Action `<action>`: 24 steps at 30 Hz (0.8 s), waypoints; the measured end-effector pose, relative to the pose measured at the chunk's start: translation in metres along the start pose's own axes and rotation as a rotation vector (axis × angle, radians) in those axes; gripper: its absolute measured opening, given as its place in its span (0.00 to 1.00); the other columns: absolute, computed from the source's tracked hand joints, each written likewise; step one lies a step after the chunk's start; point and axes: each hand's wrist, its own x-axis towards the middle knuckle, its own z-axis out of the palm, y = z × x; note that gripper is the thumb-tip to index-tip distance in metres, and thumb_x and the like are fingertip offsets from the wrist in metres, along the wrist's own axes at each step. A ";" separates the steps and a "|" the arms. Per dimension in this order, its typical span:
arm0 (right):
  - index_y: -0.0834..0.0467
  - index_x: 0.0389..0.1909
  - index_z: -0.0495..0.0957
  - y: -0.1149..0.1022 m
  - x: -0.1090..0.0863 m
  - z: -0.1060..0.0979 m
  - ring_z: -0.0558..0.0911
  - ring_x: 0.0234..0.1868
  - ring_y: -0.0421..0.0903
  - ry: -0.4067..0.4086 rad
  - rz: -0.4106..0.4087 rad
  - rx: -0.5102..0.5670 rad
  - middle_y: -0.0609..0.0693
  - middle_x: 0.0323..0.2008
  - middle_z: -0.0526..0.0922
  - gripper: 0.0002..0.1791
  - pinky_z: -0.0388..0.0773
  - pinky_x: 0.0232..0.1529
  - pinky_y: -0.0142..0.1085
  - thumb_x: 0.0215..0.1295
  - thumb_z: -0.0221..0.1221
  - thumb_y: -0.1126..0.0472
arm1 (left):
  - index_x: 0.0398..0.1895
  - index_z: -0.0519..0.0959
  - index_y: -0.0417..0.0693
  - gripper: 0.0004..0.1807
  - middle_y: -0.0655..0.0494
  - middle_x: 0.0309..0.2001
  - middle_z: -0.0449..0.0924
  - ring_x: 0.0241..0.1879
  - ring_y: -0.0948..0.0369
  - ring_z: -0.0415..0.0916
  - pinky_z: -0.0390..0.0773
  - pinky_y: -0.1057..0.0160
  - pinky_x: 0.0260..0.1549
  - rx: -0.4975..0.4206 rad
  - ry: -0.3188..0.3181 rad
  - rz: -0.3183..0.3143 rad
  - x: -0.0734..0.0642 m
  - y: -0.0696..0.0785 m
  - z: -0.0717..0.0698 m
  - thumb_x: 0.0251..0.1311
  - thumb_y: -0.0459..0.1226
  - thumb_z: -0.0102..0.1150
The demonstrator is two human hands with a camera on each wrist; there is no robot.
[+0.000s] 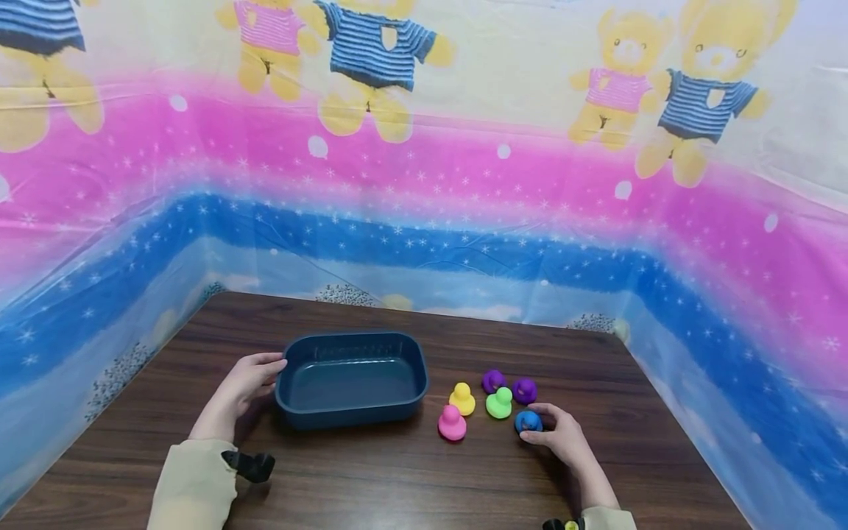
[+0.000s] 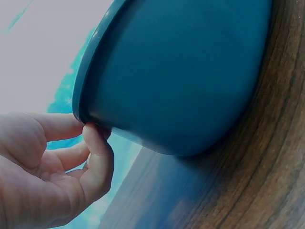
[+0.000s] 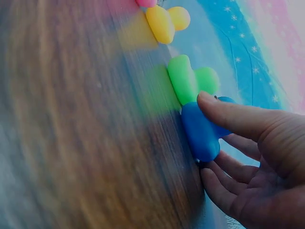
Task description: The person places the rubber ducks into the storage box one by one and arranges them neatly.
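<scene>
At the left end of a dark blue plastic basin [image 1: 351,419], my left hand [image 1: 248,379] holds the rim with its fingertips. The left wrist view has the thumb and a bent finger meeting at the rim of the basin [image 2: 181,71]. My right hand [image 1: 559,434] grips a blue rubber duck [image 1: 528,422], thumb on one side and fingers on the other. Close by, the right wrist view shows the blue duck [image 3: 200,133] low at the tabletop, next to a green duck [image 3: 182,78].
Left of the blue duck stand the green duck [image 1: 499,403], a yellow duck [image 1: 462,400] and a pink duck [image 1: 453,424]. Two purple ducks [image 1: 493,380] sit behind them. The brown wooden table [image 1: 371,478] meets a printed bear cloth [image 1: 424,191] at its back and sides.
</scene>
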 end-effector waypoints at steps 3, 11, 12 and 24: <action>0.63 0.55 0.78 0.001 0.000 0.001 0.79 0.55 0.58 -0.002 -0.001 0.010 0.64 0.51 0.82 0.30 0.75 0.48 0.44 0.49 0.74 0.61 | 0.71 0.56 0.27 0.31 0.27 0.69 0.56 0.68 0.36 0.59 0.66 0.43 0.64 -0.003 -0.003 0.003 0.001 0.000 0.002 0.75 0.42 0.43; 0.63 0.51 0.80 0.002 0.001 0.002 0.79 0.53 0.55 0.012 0.012 0.029 0.61 0.49 0.84 0.25 0.73 0.47 0.40 0.52 0.73 0.60 | 0.70 0.57 0.28 0.30 0.28 0.68 0.58 0.66 0.37 0.62 0.68 0.44 0.63 0.000 -0.011 0.015 0.002 -0.002 0.006 0.75 0.41 0.43; 0.62 0.51 0.81 0.001 0.001 0.003 0.79 0.53 0.55 0.016 0.010 0.025 0.60 0.49 0.83 0.24 0.73 0.47 0.41 0.52 0.73 0.60 | 0.70 0.57 0.28 0.30 0.28 0.68 0.59 0.66 0.37 0.62 0.68 0.44 0.63 -0.002 -0.012 0.013 0.002 -0.001 0.006 0.75 0.41 0.43; 0.65 0.55 0.77 -0.004 -0.001 0.002 0.78 0.56 0.60 0.083 0.038 0.109 0.65 0.54 0.79 0.25 0.75 0.52 0.45 0.57 0.69 0.60 | 0.70 0.57 0.27 0.30 0.27 0.67 0.60 0.65 0.39 0.65 0.70 0.46 0.62 -0.003 -0.016 0.014 0.001 0.000 0.006 0.75 0.41 0.44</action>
